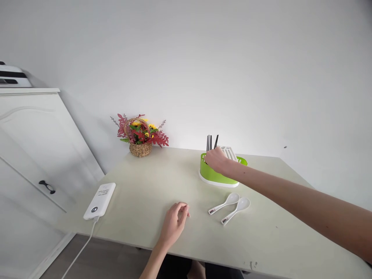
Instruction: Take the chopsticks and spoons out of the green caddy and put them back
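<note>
My right hand (215, 159) reaches over the left end of a green utensil holder (213, 175) with a white base. Its fingers are curled closed and point down into the holder; what they grip is hidden. Several black chopsticks (210, 142) stand upright just behind this hand, and one or two lean to the right. Resting on the table, my left hand (175, 220) is loosely closed, with nothing visible in it. Two white spoons (232, 199) lie side by side between my left hand and my right forearm, bowls toward the holder.
A white slotted rack (229, 153) sits at the holder's back. By the wall stands a wicker basket (140, 149) of red and yellow flowers. A white power bank (100, 200) with a cable (84, 247) lies on the left. Beyond it is a white cabinet (35, 155).
</note>
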The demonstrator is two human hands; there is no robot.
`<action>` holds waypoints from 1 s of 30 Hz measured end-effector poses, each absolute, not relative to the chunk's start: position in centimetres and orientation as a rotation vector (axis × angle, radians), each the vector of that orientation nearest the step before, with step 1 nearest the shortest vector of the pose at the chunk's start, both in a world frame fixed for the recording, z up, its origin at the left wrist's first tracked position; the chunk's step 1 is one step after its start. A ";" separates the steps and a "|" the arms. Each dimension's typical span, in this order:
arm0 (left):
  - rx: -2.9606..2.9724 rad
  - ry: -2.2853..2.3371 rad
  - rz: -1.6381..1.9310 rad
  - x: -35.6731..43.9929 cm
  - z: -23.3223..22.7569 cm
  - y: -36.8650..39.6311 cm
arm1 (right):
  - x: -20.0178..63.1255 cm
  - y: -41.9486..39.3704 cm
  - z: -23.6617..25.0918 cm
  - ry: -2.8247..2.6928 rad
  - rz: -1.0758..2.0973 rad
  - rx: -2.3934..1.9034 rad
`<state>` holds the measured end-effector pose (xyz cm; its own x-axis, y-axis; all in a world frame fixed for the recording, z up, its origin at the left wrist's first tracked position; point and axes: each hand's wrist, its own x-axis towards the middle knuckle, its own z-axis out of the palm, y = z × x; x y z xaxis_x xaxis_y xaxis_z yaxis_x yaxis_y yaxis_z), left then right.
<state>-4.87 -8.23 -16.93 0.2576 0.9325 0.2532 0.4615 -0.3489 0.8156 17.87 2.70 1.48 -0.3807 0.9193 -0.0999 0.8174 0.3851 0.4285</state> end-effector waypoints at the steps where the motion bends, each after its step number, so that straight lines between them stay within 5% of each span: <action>1: 1.925 1.257 0.997 -4.9 -16.9 -8.2 | 17.9 2.7 1.2 2.316 0.436 1.507; 19: 1.904 1.256 0.971 -4.8 -16.8 -8.3 | 24.8 -3.0 0.0 2.534 0.641 1.403; 30: 1.928 1.251 1.005 -4.8 -17.0 -8.1 | 35.1 -8.2 -12.6 2.672 0.334 1.248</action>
<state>-4.79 -8.06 -16.96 0.2610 0.9294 0.2609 0.4549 -0.3568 0.8160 35.14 -8.18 -12.61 -0.6340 0.7708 -0.0623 0.7318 0.6240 0.2739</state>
